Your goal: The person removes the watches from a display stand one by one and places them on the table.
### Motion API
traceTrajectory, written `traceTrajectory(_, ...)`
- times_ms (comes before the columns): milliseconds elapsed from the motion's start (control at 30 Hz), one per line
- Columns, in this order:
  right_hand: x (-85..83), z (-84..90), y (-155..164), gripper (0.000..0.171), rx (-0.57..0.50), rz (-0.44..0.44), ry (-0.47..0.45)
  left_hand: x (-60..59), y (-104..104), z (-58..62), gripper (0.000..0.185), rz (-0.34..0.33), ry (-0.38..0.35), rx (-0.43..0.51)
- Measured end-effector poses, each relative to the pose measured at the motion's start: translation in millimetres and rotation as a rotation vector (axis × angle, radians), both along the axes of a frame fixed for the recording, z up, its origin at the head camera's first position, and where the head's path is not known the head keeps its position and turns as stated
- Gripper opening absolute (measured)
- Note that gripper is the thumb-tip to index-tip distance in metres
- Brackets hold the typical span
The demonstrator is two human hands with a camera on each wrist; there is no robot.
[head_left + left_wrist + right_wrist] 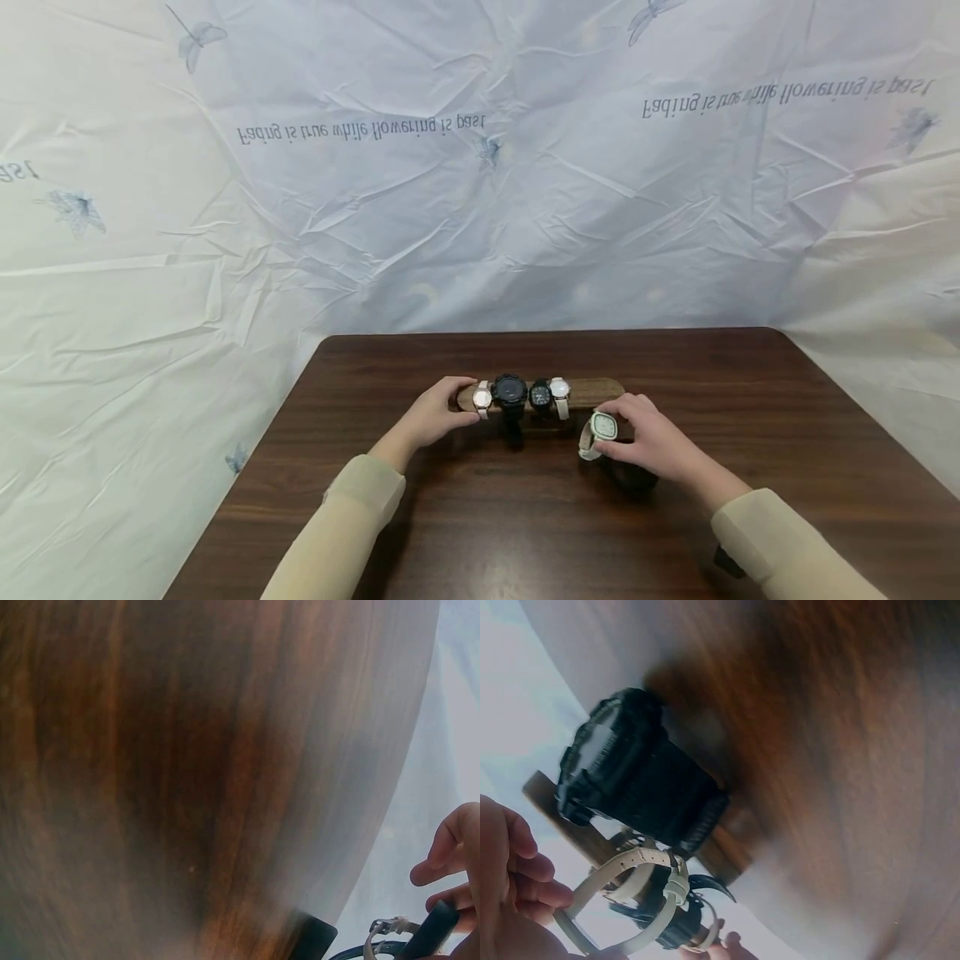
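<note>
A wooden watch bar [600, 390] lies across the middle of the dark table [525, 517]. On it sit a white watch [482, 398], a big black watch [510, 390], a smaller black watch [540, 393] and another white watch [559, 393]. My left hand [459, 402] grips the bar's left end. My right hand [626, 429] pinches a square-faced watch [603, 426] with a cream strap, just in front of the bar's right end. In the right wrist view the cream strap [630, 900] loops by my fingers [517, 877], below the big black watch [622, 772].
A crinkled white sheet [480, 208] with printed text hangs behind and around the table. The table's far edge runs just behind the bar. In the left wrist view, blurred tabletop [187, 787] fills most of the frame, with my fingers [450, 855] and a strap buckle [386, 928] at lower right.
</note>
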State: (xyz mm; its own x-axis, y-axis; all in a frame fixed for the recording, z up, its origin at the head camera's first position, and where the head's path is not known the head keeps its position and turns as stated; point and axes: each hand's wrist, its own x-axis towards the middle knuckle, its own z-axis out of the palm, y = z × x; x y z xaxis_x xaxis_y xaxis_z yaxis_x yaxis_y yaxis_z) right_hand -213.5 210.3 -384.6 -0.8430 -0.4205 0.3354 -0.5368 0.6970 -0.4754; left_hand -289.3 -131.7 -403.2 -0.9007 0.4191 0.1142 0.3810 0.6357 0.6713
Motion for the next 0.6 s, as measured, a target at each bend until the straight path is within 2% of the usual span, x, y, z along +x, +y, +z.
traceTrajectory(267,0.2,-11.5,-10.6,0.048,0.009,0.035,-0.028,-0.1,0.0,1.0,0.057,-0.003,-0.008,-0.007)
traceTrajectory(467,0.6,-19.3,-18.6,0.046,0.05,0.11,0.014,-0.8,-1.2,1.0,0.058,-0.005,-0.002,-0.011)
traceTrajectory(600,1.7,-20.4,-22.6,0.045,0.063,0.122,0.03,-1.1,-2.0,0.4,0.059,-0.005,-0.005,-0.018)
